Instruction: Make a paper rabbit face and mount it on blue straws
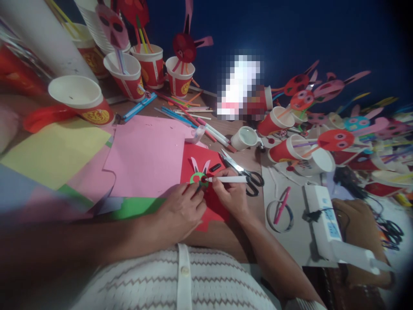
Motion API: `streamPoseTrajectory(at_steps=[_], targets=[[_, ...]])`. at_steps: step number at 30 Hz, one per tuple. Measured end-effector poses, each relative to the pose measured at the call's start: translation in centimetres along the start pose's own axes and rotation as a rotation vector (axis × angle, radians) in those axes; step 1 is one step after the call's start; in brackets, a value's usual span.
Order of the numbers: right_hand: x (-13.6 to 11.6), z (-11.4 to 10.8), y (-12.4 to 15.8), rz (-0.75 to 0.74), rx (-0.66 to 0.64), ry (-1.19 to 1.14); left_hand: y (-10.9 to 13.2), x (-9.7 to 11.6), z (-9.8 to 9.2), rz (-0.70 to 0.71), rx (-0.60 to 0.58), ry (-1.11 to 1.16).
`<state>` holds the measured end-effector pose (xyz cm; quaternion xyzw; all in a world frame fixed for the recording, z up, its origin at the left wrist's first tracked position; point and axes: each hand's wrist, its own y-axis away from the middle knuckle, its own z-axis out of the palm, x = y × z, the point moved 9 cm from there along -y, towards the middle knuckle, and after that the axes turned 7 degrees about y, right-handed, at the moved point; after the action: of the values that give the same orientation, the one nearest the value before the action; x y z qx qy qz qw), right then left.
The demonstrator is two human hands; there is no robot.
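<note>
A white marker [237,179] is gripped in my right hand [230,193], its tip touching a small green paper rabbit face [195,177] with pink and black ears. My left hand [183,209] has its fingers bent and pressed at the face's lower edge, holding it against a red paper sheet [190,159]. Part of the face is hidden by my fingers. A black cap [215,167] lies on the red sheet just above my right hand. Beside that hand, scissors with black handles [243,170] lie with their blades pointing up and left.
Pink sheets [145,155], a yellow sheet [58,150] and green paper lie to the left. Paper cups [180,79] holding paper masks on sticks stand at the back and right. A small white cup [244,137], a tape ring [280,216] and a power strip [322,221] are to the right.
</note>
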<state>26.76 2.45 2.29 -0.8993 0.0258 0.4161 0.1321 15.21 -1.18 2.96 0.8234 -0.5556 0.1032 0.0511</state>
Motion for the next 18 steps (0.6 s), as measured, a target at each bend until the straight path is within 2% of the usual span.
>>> streamPoseTrajectory(at_steps=[7, 10, 14, 18], targets=[[0.3, 0.0, 0.3, 0.036, -0.015, -0.021, 0.0, 0.0, -0.2, -0.001, -0.020, 0.017], [1.1, 0.1, 0.5, 0.135, -0.012, -0.131, -0.1, 0.0, -0.1, -0.006, -0.040, 0.021], [2.1, -0.8, 0.4, 0.244, 0.087, -0.378, -0.1, 0.0, 0.0, 0.003, -0.021, 0.003], [2.6, -2.3, 0.1, 0.253, 0.213, -0.452, 0.0, 0.1, -0.1, 0.017, 0.006, -0.015]])
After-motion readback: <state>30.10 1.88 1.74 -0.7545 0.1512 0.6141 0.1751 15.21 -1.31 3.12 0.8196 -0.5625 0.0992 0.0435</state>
